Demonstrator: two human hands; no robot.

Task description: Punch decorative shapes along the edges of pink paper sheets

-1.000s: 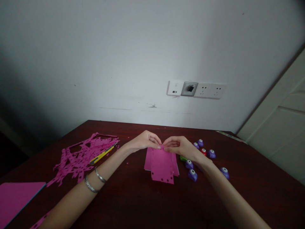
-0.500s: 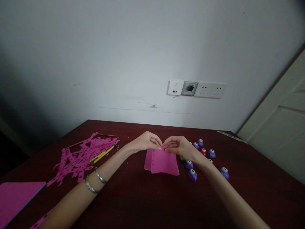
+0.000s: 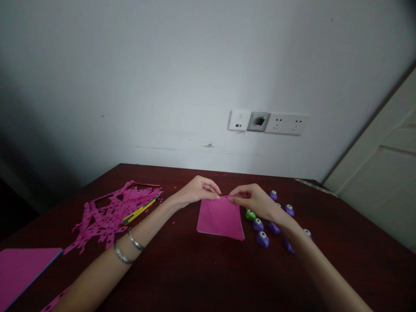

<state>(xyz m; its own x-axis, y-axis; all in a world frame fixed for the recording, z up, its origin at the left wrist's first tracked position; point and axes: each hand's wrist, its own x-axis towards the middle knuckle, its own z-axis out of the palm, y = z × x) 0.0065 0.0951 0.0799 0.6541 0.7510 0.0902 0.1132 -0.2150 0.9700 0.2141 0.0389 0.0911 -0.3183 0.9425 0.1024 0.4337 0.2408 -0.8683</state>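
Note:
My left hand [image 3: 201, 189] pinches the left part of the far edge of a pink sheet of paper [image 3: 221, 219], its fingers closed. My right hand [image 3: 249, 198] grips the same edge farther right, also with thumb and fingers pressed together. Between the fingertips runs a narrow pink band with small dark holes; I cannot tell whether it is a separate strip or part of the sheet. The sheet lies over other squares, with a pale blue edge peeking out below. Close to my right hand stand a green craft punch [image 3: 250, 214] and several purple ones [image 3: 262, 239].
At left lies a heap of punched pink paper scraps [image 3: 100, 216], with a yellow utility knife [image 3: 141, 211] along its right side. A larger pink sheet [image 3: 26, 273] is at the table's near left. Behind the dark red table [image 3: 195, 277] rises a wall with sockets [image 3: 287, 124].
My hands have moved apart, the right one shifting rightward. The lifted sheet with a row of holes down its left side now looks flatter, and that row no longer shows there.

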